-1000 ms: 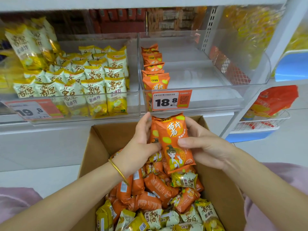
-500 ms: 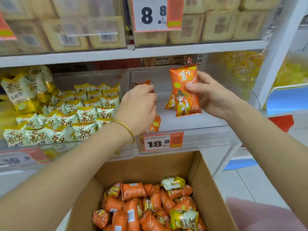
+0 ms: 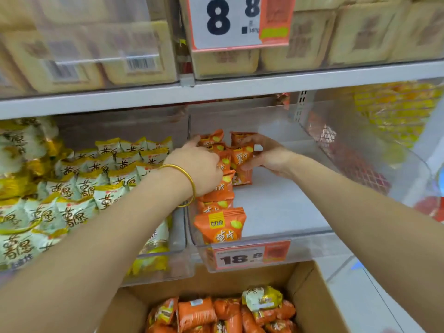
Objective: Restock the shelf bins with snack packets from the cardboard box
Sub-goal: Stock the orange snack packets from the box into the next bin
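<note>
With the right hand (image 3: pixel 266 157), pinches an orange packet (image 3: pixel 242 176) between thumb and fingers, upright, far back in the clear bin (image 3: pixel 312 233), touching the row of packets (image 3: pixel 219 223). Steadies that row with the left hand (image 3: pixel 199 164), fingers stretched over it. Seems light, soft, crinkly, slippery: best gripped gently at the crimped edges.

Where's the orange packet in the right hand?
Centre of the head view, inside the clear bin, the orange packet stands just right of the orange row, gripped by the right hand.
</note>
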Demonstrator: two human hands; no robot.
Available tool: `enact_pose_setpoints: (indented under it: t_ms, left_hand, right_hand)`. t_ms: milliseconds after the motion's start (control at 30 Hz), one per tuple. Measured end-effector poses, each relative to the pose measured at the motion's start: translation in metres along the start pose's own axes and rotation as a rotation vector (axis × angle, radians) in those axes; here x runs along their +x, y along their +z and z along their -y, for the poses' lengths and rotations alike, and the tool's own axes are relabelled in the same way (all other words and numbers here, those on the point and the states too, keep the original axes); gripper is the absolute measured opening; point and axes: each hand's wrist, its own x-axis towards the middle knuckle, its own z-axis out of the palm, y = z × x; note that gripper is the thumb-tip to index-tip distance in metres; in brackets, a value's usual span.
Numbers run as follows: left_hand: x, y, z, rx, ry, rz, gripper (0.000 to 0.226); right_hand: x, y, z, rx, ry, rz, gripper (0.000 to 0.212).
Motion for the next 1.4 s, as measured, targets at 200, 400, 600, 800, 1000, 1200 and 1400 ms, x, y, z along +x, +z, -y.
enact_pose_setpoints:
  t_ms: [200, 400, 600, 800, 1000, 1200, 1400]
  left_hand:
    - [-0.003, -0.003, -0.003, 0.024, 0.016, -0.002, 0.046]
    - [-0.006, -0.004, -0.004, -0.029, 0.0, -0.029, 0.04]
    - [-0.005, -0.002, -0.002, -0.049, -0.011, -0.032, 0.04]
    - [-0.021, -0.021, -0.005, -0.143, -0.062, -0.186, 0.036]
    - [-0.122, -0.039, -0.022, -0.325, 0.191, -0.735, 0.035]
    - [-0.236, 0.039, -0.059, -0.406, 0.289, -0.615, 0.028]
    - [-0.243, 0.102, -0.065, -0.334, 0.286, -0.236, 0.034]
  right_hand:
    - [-0.013, 0.016, 0.004, 0.064, 0.028, -0.241, 0.063]
    - [-0.012, 0.041, 0.007, 0.065, 0.036, -0.265, 0.087]
    - [-0.017, 0.037, 0.006, -0.122, 0.095, -0.227, 0.068]
    - [-0.046, 0.021, 0.032, -0.38, 0.116, -0.271, 0.09]
    - [-0.186, 0.027, 0.066, -0.216, -0.211, -0.248, 0.042]
    - [-0.275, 0.073, 0.012, -0.317, -0.07, 0.134, 0.027]
    - [-0.236, 0.096, -0.1, -0.765, 0.154, 0.297, 0.023]
